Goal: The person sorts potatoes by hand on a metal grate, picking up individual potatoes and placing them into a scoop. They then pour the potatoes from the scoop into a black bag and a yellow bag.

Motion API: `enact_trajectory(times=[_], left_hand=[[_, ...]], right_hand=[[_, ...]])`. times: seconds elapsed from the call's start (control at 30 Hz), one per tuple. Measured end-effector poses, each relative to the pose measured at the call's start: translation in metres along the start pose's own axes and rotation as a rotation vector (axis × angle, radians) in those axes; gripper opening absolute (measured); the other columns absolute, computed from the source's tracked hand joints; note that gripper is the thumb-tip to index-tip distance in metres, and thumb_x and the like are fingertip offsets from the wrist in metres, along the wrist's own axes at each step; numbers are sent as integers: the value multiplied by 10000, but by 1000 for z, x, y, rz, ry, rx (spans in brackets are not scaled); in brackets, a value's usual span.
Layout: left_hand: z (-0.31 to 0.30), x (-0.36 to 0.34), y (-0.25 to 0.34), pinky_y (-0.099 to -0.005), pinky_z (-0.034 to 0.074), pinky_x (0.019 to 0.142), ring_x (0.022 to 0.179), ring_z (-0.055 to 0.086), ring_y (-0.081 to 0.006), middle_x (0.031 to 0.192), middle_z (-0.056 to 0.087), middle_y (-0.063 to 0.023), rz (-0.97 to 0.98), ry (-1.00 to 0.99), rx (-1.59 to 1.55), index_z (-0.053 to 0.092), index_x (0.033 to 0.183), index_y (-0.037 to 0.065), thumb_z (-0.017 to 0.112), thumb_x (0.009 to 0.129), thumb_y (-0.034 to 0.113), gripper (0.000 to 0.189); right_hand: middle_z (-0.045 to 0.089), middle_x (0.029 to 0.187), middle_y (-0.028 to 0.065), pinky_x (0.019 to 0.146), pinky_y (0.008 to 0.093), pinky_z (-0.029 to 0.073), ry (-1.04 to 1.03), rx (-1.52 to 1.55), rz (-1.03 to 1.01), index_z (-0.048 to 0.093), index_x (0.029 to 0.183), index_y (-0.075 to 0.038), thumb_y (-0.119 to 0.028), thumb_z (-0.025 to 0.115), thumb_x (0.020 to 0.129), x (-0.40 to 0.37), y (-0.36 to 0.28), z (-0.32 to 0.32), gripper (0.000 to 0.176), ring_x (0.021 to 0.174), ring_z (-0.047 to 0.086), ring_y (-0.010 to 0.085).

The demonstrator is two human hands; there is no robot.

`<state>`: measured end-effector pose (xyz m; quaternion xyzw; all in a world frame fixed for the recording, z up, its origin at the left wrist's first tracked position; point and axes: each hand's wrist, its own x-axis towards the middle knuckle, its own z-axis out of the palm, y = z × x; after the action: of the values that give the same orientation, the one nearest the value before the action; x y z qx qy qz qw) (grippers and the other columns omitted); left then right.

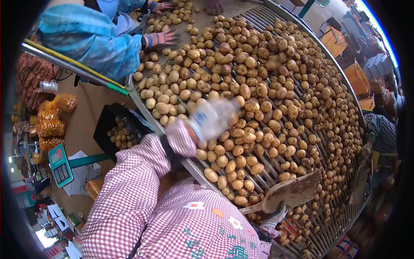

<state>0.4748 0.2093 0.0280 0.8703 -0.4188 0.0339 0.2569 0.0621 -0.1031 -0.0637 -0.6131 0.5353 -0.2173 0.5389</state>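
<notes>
Many potatoes (263,90) lie over a slatted metal sorting table (263,172). My left hand (213,118), in a whitish glove, is over the potatoes near the table's left edge; it is smeared by motion, so its fingers cannot be made out. My right hand (274,216), also gloved, is at the near edge, closed around the handle end of a flat wooden paddle (293,190). The paddle's blade lies across the slats among potatoes.
A co-worker in a blue sleeve (86,39) has gloved hands (161,39) at the upper left table end. Another person (381,134) stands at the far right. A black crate (105,134) with potatoes, a green scale display (61,166) and orange net bags (51,123) are on the left.
</notes>
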Motion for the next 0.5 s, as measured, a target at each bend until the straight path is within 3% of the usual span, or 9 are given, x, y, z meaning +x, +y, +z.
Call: enact_trajectory(times=[0.03, 0.07, 0.1, 0.17, 0.23, 0.27, 0.3, 0.43, 0.5], left_hand=[[8, 7, 35, -394, 588, 752, 934, 674, -283, 986, 667, -112, 61, -194, 24, 615, 1125, 28, 629, 782, 75, 346], [33, 1, 49, -410, 579, 781, 1025, 660, -275, 1037, 652, -112, 248, -233, -87, 605, 1169, 54, 620, 778, 66, 391], [60, -13, 57, -501, 532, 926, 1179, 593, -291, 1188, 614, -141, 408, -239, -59, 592, 1228, 67, 615, 783, 60, 446], [85, -10, 57, -633, 357, 1110, 1327, 479, -320, 1330, 540, -173, 435, -150, -57, 590, 1272, 79, 614, 793, 77, 480], [76, 17, 46, -675, 164, 1192, 1424, 377, -338, 1449, 463, -195, 308, -231, -22, 546, 1370, 113, 639, 809, 133, 569], [77, 29, 32, -695, 103, 1193, 1490, 291, -324, 1560, 359, -183, 217, -406, 22, 497, 1441, 173, 676, 822, 193, 644], [74, 41, 16, -725, 98, 1174, 1524, 227, -310, 1626, 263, -163, 249, -445, 73, 439, 1497, 266, 699, 837, 214, 712], [54, 71, -19, -743, 136, 1156, 1524, 231, -311, 1635, 243, -159, 228, -560, 169, 356, 1530, 408, 687, 862, 187, 777], [48, 80, -41, -726, 280, 1110, 1495, 298, -357, 1627, 255, -181, 158, -411, 76, 290, 1550, 402, 626, 866, 66, 833]], right_hand=[[579, 1281, 167, 965, 448, 498, 17, 115, 82, 539, 1329, -19, -279, 611, 954, -3, -12, 6, 463, 1116, 580, 285], [578, 1284, 165, 969, 448, 494, 34, 230, 163, 538, 1330, -19, -281, 611, 954, -5, -19, 10, 463, 1117, 579, 283], [578, 1284, 165, 969, 448, 494, 46, 233, 159, 538, 1330, -19, -281, 611, 954, -5, -21, 12, 463, 1117, 579, 283], [577, 1288, 157, 973, 452, 490, 19, 297, 148, 533, 1341, -21, -283, 614, 955, -7, -22, 12, 473, 1115, 581, 284], [577, 1291, 154, 971, 452, 493, 14, 286, 144, 530, 1348, -28, -279, 614, 956, -5, -11, 4, 473, 1114, 581, 285], [576, 1295, 150, 969, 452, 496, 1, 280, 137, 526, 1355, -35, -275, 615, 956, -5, -5, 0, 474, 1113, 582, 285], [576, 1295, 150, 969, 452, 496, 4, 279, 139, 526, 1355, -35, -275, 615, 956, -6, -9, 2, 474, 1113, 582, 285], [578, 1299, 140, 960, 444, 512, 28, 391, 262, 510, 1379, -68, -266, 617, 962, -9, -27, 12, 474, 1124, 591, 278], [578, 1301, 137, 956, 441, 517, 52, 422, 297, 504, 1385, -77, -267, 619, 964, -10, -15, 6, 476, 1128, 594, 274]])
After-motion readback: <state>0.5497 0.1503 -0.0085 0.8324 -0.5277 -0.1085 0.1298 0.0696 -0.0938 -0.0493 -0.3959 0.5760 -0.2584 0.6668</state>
